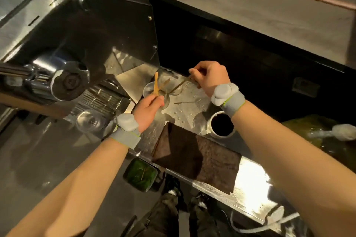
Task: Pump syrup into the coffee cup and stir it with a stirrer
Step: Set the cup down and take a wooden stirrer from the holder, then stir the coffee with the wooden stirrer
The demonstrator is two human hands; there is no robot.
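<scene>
A white coffee cup [221, 124] full of dark coffee stands on the steel counter [248, 171], just below my right wrist. Behind it a clear glass [152, 90] holds wooden stirrers [156, 82]. My left hand [148, 109] grips this glass at its near side. My right hand [209, 79] is pinched shut on a thin wooden stirrer [182, 83] whose far end slants down over a second clear glass [173, 87]. Another stirrer [185, 103] lies flat on the wet counter. The green syrup bottle [317, 132] with a white pump head [344, 131] is at the right edge.
An espresso machine [63, 81] with its drip grate [104, 100] fills the left. An empty clear glass [89, 120] stands before it. A dark brown cloth [194, 158] lies on the counter near me. A green bin [140, 174] sits below the counter edge.
</scene>
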